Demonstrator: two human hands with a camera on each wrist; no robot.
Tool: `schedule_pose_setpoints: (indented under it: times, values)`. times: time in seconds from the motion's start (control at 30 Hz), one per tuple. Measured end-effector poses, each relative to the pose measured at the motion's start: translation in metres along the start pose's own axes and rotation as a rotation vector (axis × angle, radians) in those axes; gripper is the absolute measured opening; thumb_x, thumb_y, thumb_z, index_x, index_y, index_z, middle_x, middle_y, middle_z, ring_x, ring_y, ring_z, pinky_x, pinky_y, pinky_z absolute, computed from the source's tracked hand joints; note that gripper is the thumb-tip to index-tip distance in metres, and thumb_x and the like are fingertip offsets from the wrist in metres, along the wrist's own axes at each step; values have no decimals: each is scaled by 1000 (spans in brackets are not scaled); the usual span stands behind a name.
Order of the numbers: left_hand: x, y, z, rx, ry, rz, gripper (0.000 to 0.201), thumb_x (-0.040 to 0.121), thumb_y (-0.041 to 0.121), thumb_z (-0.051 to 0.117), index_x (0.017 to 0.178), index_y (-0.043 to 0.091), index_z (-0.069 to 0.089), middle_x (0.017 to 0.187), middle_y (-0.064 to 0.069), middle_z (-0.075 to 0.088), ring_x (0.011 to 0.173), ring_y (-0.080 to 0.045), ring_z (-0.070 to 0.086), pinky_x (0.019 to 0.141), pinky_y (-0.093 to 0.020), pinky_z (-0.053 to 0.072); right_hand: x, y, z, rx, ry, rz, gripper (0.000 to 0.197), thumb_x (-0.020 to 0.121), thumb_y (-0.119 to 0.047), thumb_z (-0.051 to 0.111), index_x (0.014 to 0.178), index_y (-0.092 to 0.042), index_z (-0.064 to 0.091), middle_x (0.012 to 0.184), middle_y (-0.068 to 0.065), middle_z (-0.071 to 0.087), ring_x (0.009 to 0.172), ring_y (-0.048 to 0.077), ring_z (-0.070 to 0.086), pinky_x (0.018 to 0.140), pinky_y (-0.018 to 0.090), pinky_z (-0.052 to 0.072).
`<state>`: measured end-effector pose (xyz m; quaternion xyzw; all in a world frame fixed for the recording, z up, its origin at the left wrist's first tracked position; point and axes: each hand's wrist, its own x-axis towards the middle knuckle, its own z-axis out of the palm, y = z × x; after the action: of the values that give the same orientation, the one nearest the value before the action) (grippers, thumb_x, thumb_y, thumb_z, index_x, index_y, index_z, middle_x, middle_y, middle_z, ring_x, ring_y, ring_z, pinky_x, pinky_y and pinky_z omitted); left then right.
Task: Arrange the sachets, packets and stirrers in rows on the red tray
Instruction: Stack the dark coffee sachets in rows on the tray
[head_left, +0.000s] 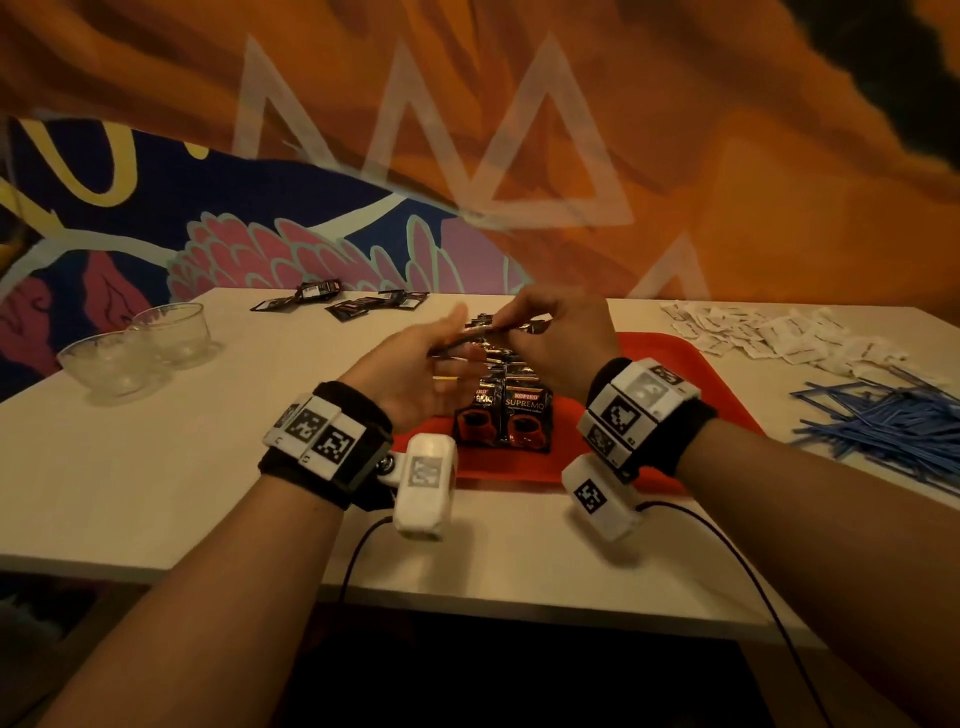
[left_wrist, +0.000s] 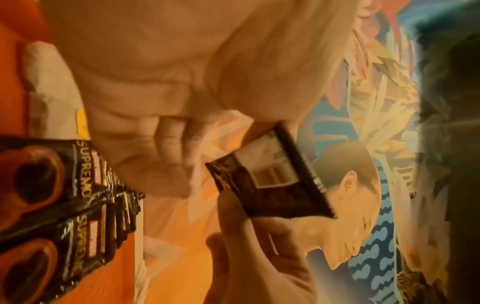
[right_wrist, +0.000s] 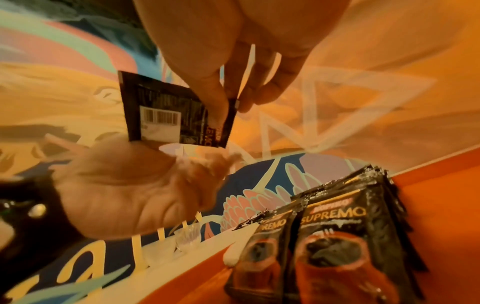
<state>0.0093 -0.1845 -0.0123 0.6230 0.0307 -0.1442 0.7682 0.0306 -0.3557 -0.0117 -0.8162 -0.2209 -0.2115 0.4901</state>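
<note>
Two packet rows (head_left: 501, 410) lay on the tray (head_left: 670, 358); right hand (head_left: 558, 338) pinched another packet (right_wrist: 166, 115), left hand (head_left: 415, 364) open. Sachets (head_left: 779, 338) and stirrers (head_left: 883, 421) waited at the bench's right edge.

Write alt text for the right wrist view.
The right hand pinches a dark coffee packet, barcode side showing, above the open left hand. Below right, two rows of packets lie on the red tray.

Glossy dark foil coffee packets (head_left: 524, 415) lie on the smooth red plastic tray (head_left: 670, 358). Right of the tray, matt white paper sachets (head_left: 779, 338) and blue plastic stirrers (head_left: 883, 421); left, clear plastic cups (head_left: 140, 348) on the matt white surface (head_left: 156, 467).
</note>
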Motion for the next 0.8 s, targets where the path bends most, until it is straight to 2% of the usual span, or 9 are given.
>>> schedule_pose_setpoints:
  times: [0.07,0.13,0.23,0.33,0.43,0.53,0.63,0.73,0.8]
  values:
    - [2,-2,3,2,37,95,19,98,27,60,100,8,65,84,-4,63,73,-16,60,59,-28,55,-1,4,3,-11,2,-26,26,78,5,72,75,-21,72,89,-7,71,88,9,66,71,8,45]
    - [4,-2,5,-7,120,207,4,95,13,64,98,10,63,86,-6,69,79,-21,66,67,-34,56,-1,8,3,-36,19,8,33,81,4,65,74,-28,67,95,-8,70,88,11,67,74,15,51]
    - [4,-2,5,-42,181,334,18,91,4,66,80,16,58,87,-3,68,77,-18,67,62,-31,55,-1,12,0,199,-33,186,29,84,2,65,86,-27,62,96,-4,71,87,14,69,73,28,54]
    - [5,-2,4,-19,140,369,14,89,4,68,83,15,62,94,-5,67,86,-21,67,73,-37,58,-2,13,2,293,-135,278,18,82,-13,78,89,-22,64,88,3,72,83,17,68,76,33,55]
    - [3,-1,4,21,103,377,6,90,12,69,96,12,69,102,-8,69,95,-22,68,84,-40,57,3,17,4,162,-67,223,21,78,-13,81,74,-27,66,82,1,71,84,23,70,88,45,56]
    - [2,1,7,57,159,427,7,91,17,69,86,12,70,93,-4,71,92,-16,68,88,-35,53,6,17,2,173,-55,231,20,78,-11,82,76,-26,67,86,2,73,89,24,71,90,48,56]
    - [3,3,7,62,217,439,12,88,15,71,76,14,70,89,-3,71,93,-16,65,90,-35,48,2,14,-1,289,-182,234,15,79,-13,81,90,-18,72,95,7,76,94,25,72,91,44,56]
    - [4,3,7,71,194,401,14,89,14,70,76,11,67,88,-4,67,95,-17,61,85,-33,46,0,13,-1,348,-210,236,10,82,-7,76,92,-8,74,94,14,76,92,30,73,92,49,56]
    - [5,3,8,45,156,339,8,92,13,64,86,8,66,92,-6,64,96,-19,58,83,-32,44,1,12,-1,333,-197,224,8,84,-3,74,90,-8,73,91,15,75,88,29,74,89,47,57]
